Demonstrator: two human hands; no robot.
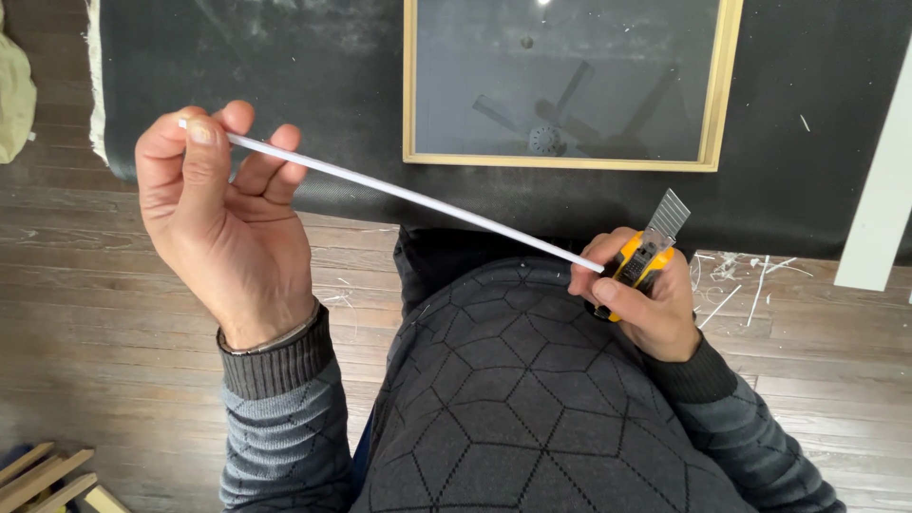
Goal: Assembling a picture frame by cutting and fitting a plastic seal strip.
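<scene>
Right, the left hand [223, 223] is up high on the left side, pinching one end of a thin white strip [408, 196] between thumb and fingertips [202, 133], the tip of the strip just poking out past the thumbnail. From there the strip runs down and to the right in a long shallow slant, crossing in front of the black mat [285, 57], and its far end meets the right hand [638, 302]. That hand is curled tight around a yellow utility knife [644, 255], blade extended and pointing up and to the right, with the strip's end tucked against the fingers just beside the knife's body. Both hands are closed, then, each on its own end of the strip. Behind them, a pale wooden frame [410, 85] with a dark glass pane lies on the mat, and white offcuts [741, 280] litter the wooden floor [114, 323] near the right hand.
</scene>
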